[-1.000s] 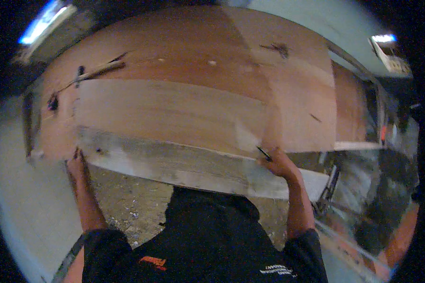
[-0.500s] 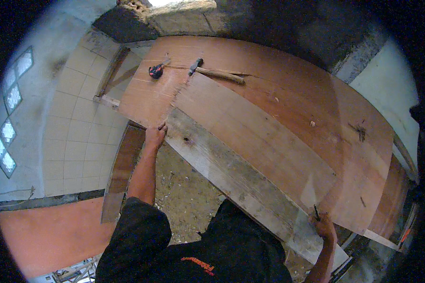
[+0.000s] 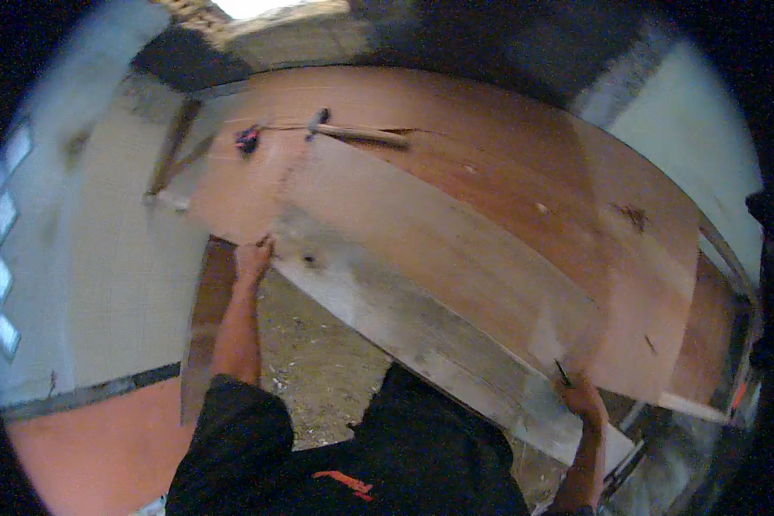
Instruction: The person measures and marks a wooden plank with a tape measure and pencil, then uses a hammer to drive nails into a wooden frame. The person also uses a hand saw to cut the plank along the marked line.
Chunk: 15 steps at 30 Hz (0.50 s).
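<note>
A long weathered grey board [image 3: 361, 297] runs slantwise across the near side of a reddish plywood sheet [image 3: 387, 90]. My left hand [image 3: 254, 256] is closed around the board's left end, at its corner. Beside the board's far edge lies a paler thin wooden panel [image 3: 439, 232]. Near the board's right end, my right hand [image 3: 585, 399] rests on the wood with a slim dark pencil [image 3: 562, 372] gripped in its fingers, its tip pointing up and away. Motion blur hides the finer details.
A hammer [image 3: 361, 135] lies at the panel's far left corner, with a red-and-black tape measure [image 3: 247, 139] to its left. Small nails [image 3: 632, 217] form a pile at the right of the sheet. A brown plank [image 3: 199, 335] stands left of my left arm.
The whole view has swung a little, so the sheet, tools and both hands appear farther left and blurred. Both hands keep their places on the board.
</note>
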Available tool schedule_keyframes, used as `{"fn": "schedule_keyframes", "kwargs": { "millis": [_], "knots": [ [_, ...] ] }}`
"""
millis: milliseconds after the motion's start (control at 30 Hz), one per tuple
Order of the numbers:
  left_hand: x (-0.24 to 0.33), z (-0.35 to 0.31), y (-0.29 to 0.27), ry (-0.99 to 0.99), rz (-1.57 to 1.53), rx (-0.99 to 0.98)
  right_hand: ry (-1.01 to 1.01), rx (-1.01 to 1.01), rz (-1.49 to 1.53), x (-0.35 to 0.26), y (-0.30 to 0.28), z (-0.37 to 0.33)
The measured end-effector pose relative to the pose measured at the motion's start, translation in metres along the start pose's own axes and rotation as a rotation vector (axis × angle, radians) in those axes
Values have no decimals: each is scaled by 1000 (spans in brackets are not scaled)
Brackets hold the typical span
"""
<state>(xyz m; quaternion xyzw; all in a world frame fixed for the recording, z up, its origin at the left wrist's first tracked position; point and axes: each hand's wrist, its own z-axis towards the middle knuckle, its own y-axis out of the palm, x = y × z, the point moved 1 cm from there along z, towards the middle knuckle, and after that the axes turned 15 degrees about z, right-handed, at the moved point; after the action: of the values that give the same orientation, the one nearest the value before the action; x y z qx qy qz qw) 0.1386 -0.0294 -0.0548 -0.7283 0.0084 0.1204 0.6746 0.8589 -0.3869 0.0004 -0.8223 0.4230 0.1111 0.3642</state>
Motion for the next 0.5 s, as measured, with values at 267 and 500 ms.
{"fn": "schedule_keyframes", "kwargs": {
  "millis": [267, 500],
  "knots": [
    [-51, 15, 8, 575, 568, 428, 75, -125, 87, -20, -11, 23],
    [-52, 20, 8, 314, -153, -13, 71, -161, 183, -36, -10, 18]
  ]
}}
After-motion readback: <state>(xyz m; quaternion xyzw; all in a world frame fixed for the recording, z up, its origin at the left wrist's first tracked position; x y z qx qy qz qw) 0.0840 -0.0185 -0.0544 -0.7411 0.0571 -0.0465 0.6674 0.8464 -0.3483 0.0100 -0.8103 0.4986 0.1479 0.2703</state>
